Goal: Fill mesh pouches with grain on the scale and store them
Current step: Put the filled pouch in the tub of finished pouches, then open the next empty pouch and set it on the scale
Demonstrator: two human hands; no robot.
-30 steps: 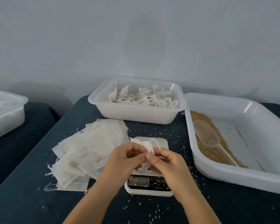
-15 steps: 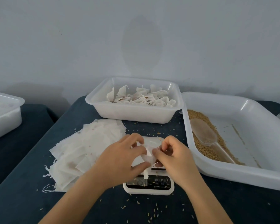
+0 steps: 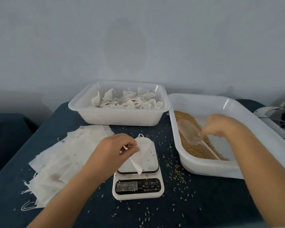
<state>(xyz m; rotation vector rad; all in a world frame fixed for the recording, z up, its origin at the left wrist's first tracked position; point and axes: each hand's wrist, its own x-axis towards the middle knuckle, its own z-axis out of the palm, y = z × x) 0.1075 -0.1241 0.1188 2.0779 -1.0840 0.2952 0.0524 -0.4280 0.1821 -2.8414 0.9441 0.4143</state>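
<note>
While my left hand (image 3: 117, 149) pinches an empty mesh pouch (image 3: 142, 153) by its upper edge, thumb and fingertips curled on the cloth, the pouch hangs open over the white platform of the scale (image 3: 138, 176), its lower corner drooping to the platform's near edge and its drawstring loop sticking up at the far side. Near me on the scale's front the display is lit, but the digits are too blurred to read. My right hand (image 3: 220, 127) reaches out over the big white tray (image 3: 237, 106) on the right, fingers curled down at the bowl of the clear plastic scoop (image 3: 192, 134); it is blurred, and I cannot tell whether it grips the scoop or only touches it. That scoop lies on the grain (image 3: 187, 145), which is heaped along the tray's left side, with its handle running toward me. Left of the scale a loose stack of flat empty pouches (image 3: 67, 155) is spread over the dark cloth of the table (image 3: 204, 203). Beyond the scale, at the far side, a white tub (image 3: 118, 119) holds the filled pouches (image 3: 127, 101), bunched and tied. Stray grains are scattered on the cloth around the scale and on its platform.
</note>
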